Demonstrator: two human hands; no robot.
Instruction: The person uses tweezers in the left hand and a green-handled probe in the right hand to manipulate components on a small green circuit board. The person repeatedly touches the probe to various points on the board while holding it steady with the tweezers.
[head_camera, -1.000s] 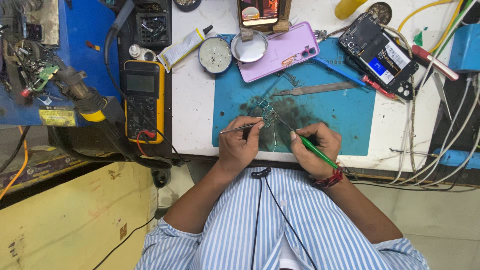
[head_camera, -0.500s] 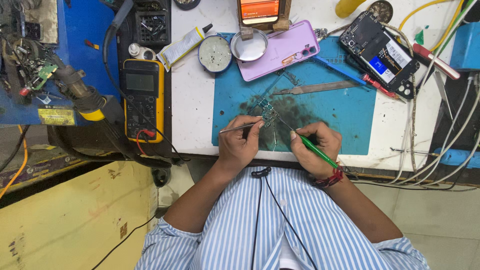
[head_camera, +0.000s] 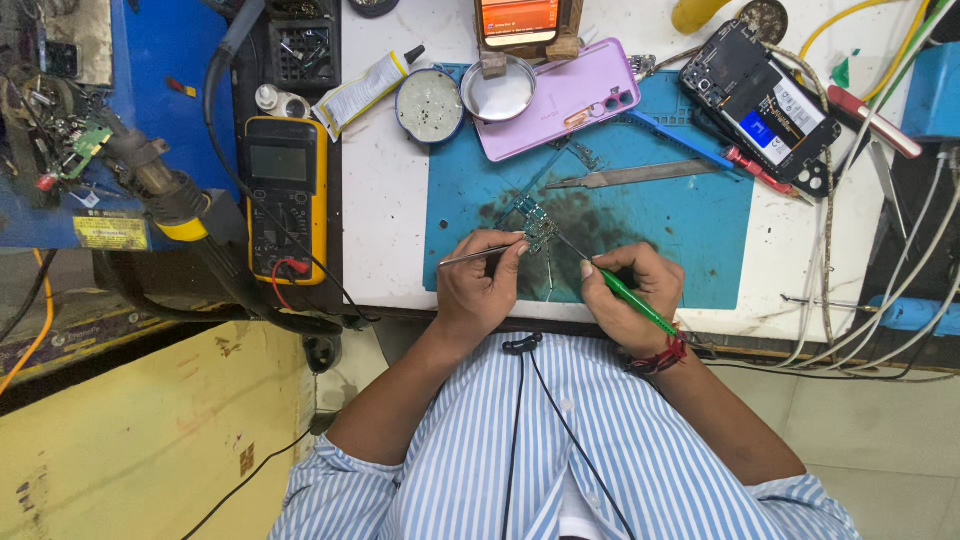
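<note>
Both forearms come in from the bottom edge, wrists resting at the near rim of the white workbench (head_camera: 385, 200), hands angled inward toward each other over the blue repair mat (head_camera: 690, 240).

Left hand (head_camera: 480, 290): fingers curled, thumb and forefinger pinching metal tweezers (head_camera: 478, 255); the tips run right toward the board.

Right hand (head_camera: 632, 295): fingers curled tight around a green-handled tool (head_camera: 632, 300), held like a pen; its thin tip slants up-left to the board. Red thread band on that wrist.

Small circuit board (head_camera: 538, 226) lies on the mat's dark stained patch, just beyond both sets of fingertips, between the two tool tips. Cannot tell whether either tip actually touches it.

Around:
- lilac phone (head_camera: 575, 95) face down across the mat's top edge
- round metal dish (head_camera: 500, 92) overlapping the phone's left end, round tin (head_camera: 430, 105) beside it
- white glue tube (head_camera: 362, 90) with black nozzle, lying diagonally left of the tin
- yellow multimeter (head_camera: 285, 195) left of the bench, red lead plugged in
- spare tweezers (head_camera: 630, 176) flat on the mat
- opened black phone (head_camera: 765, 105) with a blue label patch, top right
- yellow rectangular sticker (head_camera: 110, 233) on the blue unit, far left
</note>
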